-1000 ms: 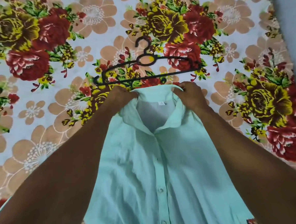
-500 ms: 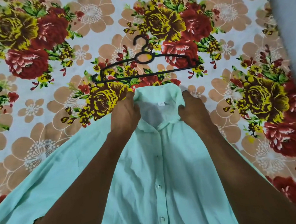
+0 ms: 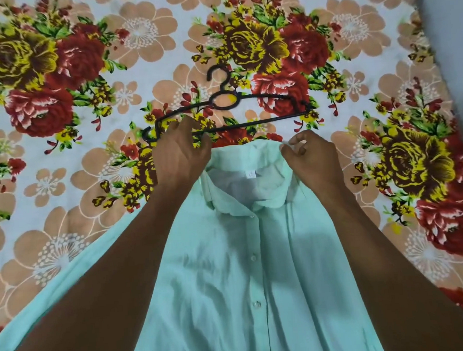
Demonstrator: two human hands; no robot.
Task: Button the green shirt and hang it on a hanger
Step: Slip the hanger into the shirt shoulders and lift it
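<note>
The green shirt lies face up on the bed with its front placket buttoned and its collar pointing away from me. A black plastic hanger rests flat on the bedsheet just beyond the collar, hook pointing away. My left hand is off the collar's left side, and its fingers lie over the left part of the hanger's lower bar; a grip is not visible. My right hand pinches the collar's right edge between thumb and fingers. Both forearms cover the shirt's shoulders.
A floral bedsheet with red, yellow and peach flowers covers the whole surface. A grey wall or floor strip borders the bed's right edge. One shirt sleeve spreads out to the lower left.
My left hand has let go of the collar and moved forward onto the hanger's lower bar. The right hand stays on the collar's right side. The shirt has settled flat.
</note>
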